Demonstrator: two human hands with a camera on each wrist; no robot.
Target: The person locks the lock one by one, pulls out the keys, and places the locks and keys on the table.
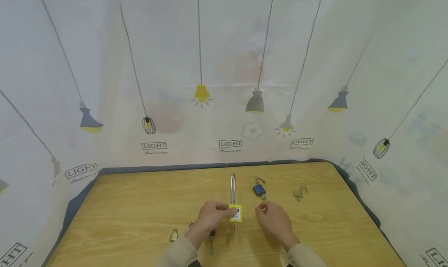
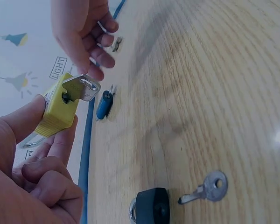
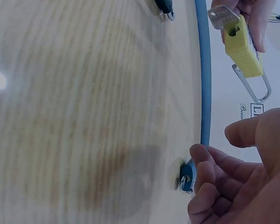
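My left hand [image 1: 214, 216] grips a yellow padlock [image 1: 235, 219] between thumb and fingers, raised over the wooden table. Its long silver shackle [image 3: 253, 86] points away from me, one end out of the body. A silver key [image 2: 86, 87] sticks out of the keyhole on the near side. To the right, my right hand [image 1: 276, 222] hovers with loosely bent fingers and holds nothing; a gap separates it from the padlock. Beyond it lies a blue padlock [image 1: 259, 189] with its shackle open and a key at its base.
A small brass padlock [image 1: 300, 193] with a raised shackle lies at the right on the wooden table [image 1: 140, 205]. By my left forearm are a black padlock [image 2: 152, 207] with a key [image 2: 215, 185] and another brass padlock [image 1: 174, 235]. A printed curtain [image 1: 224, 115] surrounds the table.
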